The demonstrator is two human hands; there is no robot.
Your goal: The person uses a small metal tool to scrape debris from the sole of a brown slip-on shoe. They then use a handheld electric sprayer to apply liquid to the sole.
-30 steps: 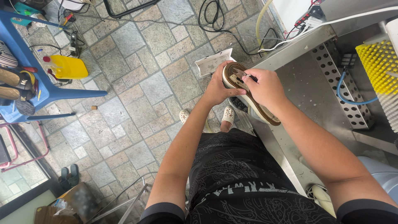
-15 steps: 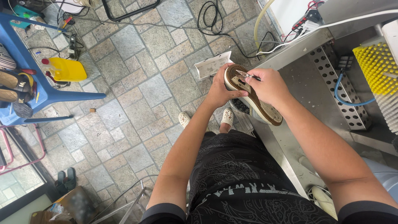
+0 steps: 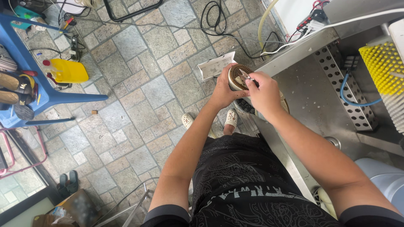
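Gripping shoe (image 3: pixel 238 78) sole-up w/ left hand (image 3: pixel 223 93); right hand (image 3: pixel 265 93) pinches thin pick (image 3: pixel 247 77). Keep shoe steady, short strokes along grooves.

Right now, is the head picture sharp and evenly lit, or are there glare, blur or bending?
Head view: even daylight, soft shadows, no strong glare; the shoe and both hands, left hand and right hand, look fairly sharp; wide-lens bending shows toward the frame edges, at the blue table.

A shoe (image 3: pixel 238 78) sits between both hands, metal basin (image 3: pixel 311 96) to its right, jug (image 3: pixel 67 70) far left.
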